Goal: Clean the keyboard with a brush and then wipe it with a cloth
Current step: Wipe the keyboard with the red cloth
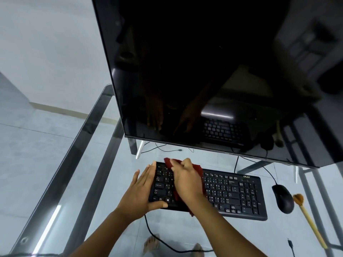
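a big dark monitor (213,71) fills the upper part of the view, switched off and tilted toward the camera, its glossy screen mirroring the hands and keys below it. it stands on a glass desk (61,164) with a grey metal frame, and the floor and a pair of bare feet show through the glass. just in front of the monitor lies a black keyboard (232,191), flat on the glass and running slightly down to the right. the left hand (141,191) lies open against the keyboard's left end, fingers stretched along its edge and thumb hooked over the front corner, bracing it. the right hand (187,182) is closed around a dark red cloth (197,170) and presses it down on the left section of the keys, with cloth edges sticking out above and below the hand. a black mouse (283,198) rests just right of the keyboard, its cable running back under the monitor. right of the mouse lies a brush (308,219) with a pale wooden handle and an orange-brown tuft, apart from both hands.
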Demonstrator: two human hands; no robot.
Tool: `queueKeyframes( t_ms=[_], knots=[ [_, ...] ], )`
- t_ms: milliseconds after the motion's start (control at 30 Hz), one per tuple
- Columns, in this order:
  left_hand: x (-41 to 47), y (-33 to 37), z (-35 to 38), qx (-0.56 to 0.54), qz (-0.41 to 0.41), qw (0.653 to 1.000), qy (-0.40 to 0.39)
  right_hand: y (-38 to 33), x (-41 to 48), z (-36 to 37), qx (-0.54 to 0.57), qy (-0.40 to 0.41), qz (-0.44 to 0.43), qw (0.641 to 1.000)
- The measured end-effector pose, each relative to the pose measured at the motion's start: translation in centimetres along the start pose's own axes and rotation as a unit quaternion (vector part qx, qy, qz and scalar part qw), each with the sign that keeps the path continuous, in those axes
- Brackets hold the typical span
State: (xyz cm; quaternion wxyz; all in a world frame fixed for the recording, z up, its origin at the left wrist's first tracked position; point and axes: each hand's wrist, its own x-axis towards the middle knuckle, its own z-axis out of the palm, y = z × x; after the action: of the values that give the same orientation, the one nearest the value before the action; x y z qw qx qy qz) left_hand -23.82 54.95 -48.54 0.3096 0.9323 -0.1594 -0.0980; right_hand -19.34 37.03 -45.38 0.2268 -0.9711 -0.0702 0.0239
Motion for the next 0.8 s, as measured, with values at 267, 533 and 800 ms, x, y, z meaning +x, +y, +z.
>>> queueKeyframes(
  t_ms=[267,533,800],
  knots=[
    [0.1,-0.1,0.1,0.019,-0.006,1.000,-0.011,4.4,-1.7,-2.7,-0.032,-0.027,0.033,0.999],
    [0.0,-0.2,0.0,0.027,-0.003,1.000,-0.008,1.8,-5.5,-0.3,-0.022,-0.115,-0.114,0.987],
    [0.8,1.4,0.1,0.089,0.025,0.995,-0.021,3.2,-7.0,-1.9,-0.056,-0.091,-0.129,0.986]
  ],
)
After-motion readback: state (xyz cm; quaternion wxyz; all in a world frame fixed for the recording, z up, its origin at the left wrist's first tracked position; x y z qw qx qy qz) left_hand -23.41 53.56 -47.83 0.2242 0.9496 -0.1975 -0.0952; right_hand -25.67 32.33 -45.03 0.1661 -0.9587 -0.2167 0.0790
